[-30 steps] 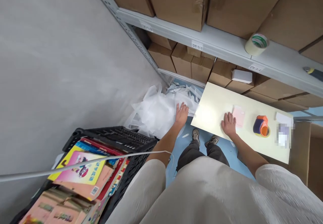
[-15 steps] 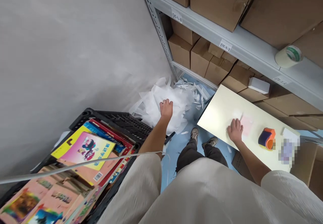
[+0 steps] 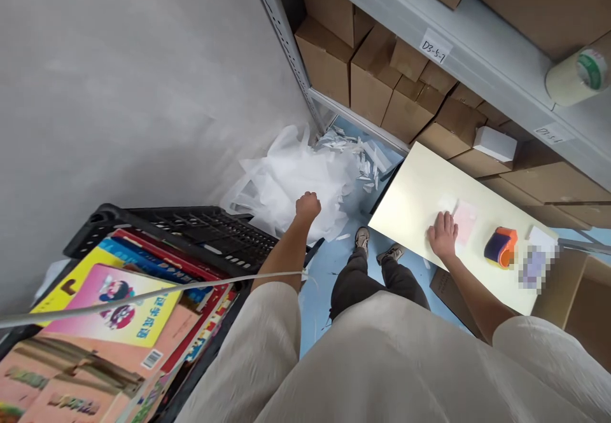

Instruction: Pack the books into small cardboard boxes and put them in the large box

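Observation:
My left hand (image 3: 308, 205) is held out over a heap of thin white sheets (image 3: 291, 178) on the floor. Its fingers are curled into a fist, and whatever may be inside is hidden. On the pale yellow tabletop (image 3: 405, 200) lies my right hand (image 3: 443, 235), palm down with fingers stretched out. Its fingertips are beside a flat, faint pink piece (image 3: 464, 218). Farther right stands an orange and dark blue tape dispenser-like object (image 3: 500, 247). Past it are a small white item (image 3: 543, 236) and a blurred-out purple patch (image 3: 534, 266).
To the left, a black plastic crate (image 3: 191, 229) holds colourful booklets (image 3: 114, 305), with a pale cable (image 3: 191, 288) crossing over it. Shelving with cardboard boxes (image 3: 377, 73) runs behind the table. A tape roll (image 3: 575, 78) sits on the shelf. White scraps (image 3: 367, 162) litter the floor.
My left hand has curled from partly spread fingers into a fist above the white heap. My right hand stays flat on the table. The whole view has shifted slightly.

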A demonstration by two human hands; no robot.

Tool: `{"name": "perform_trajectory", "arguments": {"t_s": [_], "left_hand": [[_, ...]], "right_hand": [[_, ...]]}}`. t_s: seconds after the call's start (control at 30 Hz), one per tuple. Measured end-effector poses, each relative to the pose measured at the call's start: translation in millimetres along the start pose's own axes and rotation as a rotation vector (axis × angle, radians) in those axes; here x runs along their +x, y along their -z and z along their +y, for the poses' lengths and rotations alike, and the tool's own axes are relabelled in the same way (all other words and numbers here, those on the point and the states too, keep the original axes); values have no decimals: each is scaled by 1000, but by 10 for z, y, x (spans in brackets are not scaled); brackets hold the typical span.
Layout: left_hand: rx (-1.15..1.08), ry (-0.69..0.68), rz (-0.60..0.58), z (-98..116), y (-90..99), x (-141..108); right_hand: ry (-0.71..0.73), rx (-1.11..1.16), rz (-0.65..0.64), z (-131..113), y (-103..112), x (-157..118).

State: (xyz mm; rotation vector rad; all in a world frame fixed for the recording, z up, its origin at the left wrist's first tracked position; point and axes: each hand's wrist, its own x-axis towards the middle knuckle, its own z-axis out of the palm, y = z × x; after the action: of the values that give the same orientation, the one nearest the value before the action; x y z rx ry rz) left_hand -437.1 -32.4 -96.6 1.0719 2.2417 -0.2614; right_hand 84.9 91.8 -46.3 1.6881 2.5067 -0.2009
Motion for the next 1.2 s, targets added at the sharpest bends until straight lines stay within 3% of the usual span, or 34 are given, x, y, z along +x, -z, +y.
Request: {"name": "perform_trajectory", "arguments": {"t_s": [0.1, 0.2, 0.37, 0.53, 0.67, 0.87, 1.03, 1.2], "left_hand": [[-45, -85, 60, 190, 29, -39], [-101, -206, 164, 553, 209, -91], [-202, -457, 326, 1416, 599, -250], [-258, -743, 303, 2362, 716, -523], [-219, -953, 189, 3071, 526, -797], [-132, -1124, -95, 3841, -90, -1227], [-42, -1053, -231, 4084, -448, -1391], [-18, -1009, -255, 4069, -502, -1406]], "right_hand": [[-9, 14, -17, 5, 5, 5], [-33, 46, -40, 4, 25, 34], [-63, 216, -2, 92, 112, 118], [-170, 346, 129, 348, 221, 69], [-347, 417, 116, 587, 245, -99], [-501, 647, 70, 807, 143, -262], [-672, 928, 83, 841, 85, -193], [-809, 1119, 166, 807, 199, -98]]}}
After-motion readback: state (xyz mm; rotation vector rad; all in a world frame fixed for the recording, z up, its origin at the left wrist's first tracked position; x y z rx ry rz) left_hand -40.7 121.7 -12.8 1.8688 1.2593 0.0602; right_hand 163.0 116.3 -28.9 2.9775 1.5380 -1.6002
